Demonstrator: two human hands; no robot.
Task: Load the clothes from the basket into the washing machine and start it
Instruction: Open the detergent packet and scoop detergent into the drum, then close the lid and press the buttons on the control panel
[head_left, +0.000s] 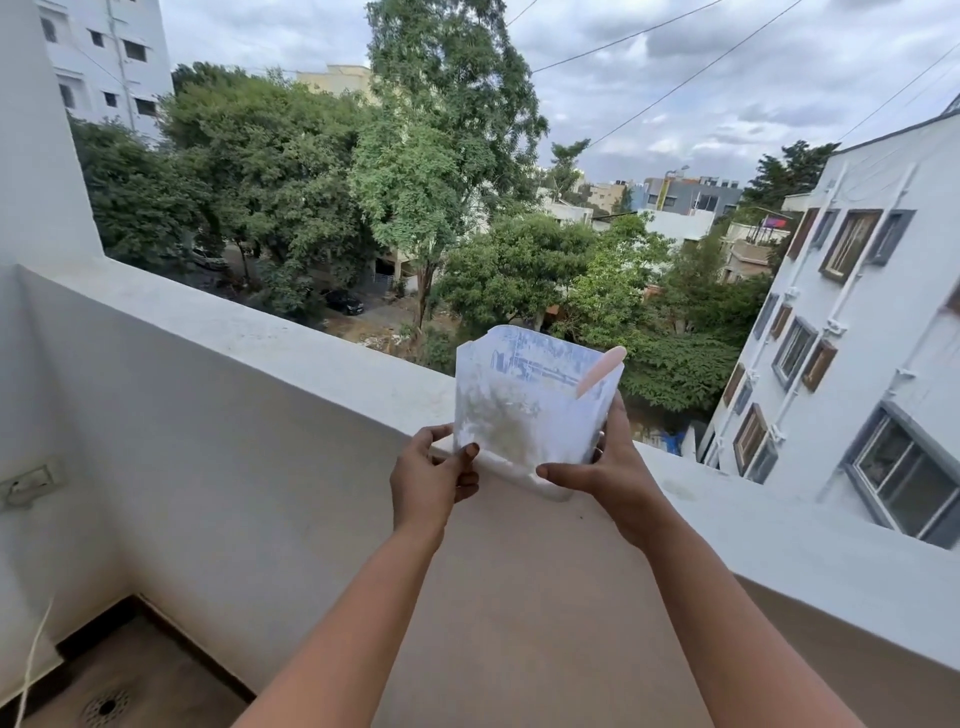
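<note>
While both arms stretch forward, left hand: grips the lower left corner of a translucent white plastic container, thumb pressed on the near face and fingers curled round the side.
Right hand: grips the container's lower right corner, thumb lying along the bottom front edge and fingers wrapped behind the right wall.
Container: held between the two hands and rising above them, roughly upright, its square mouth open at the top and its walls smeared whitish; I cannot tell whether its base touches the ledge.
Pale pink plastic scoop handle: sticks out of the mouth at the top right corner, above the right hand, leaning right.
White-painted concrete parapet ledge: runs from upper left to lower right, passing just behind and under both hands.
White wall socket plate: set in the parapet wall, well to the left of the left hand.
Round metal floor drain: in the dark floor, far below and left of the left arm.
Thin pale cord: hangs near the drain, at the left edge.
Green trees: beyond the ledge, above both hands.
White multi-storey building: to the right of the right hand, across a gap.
</note>
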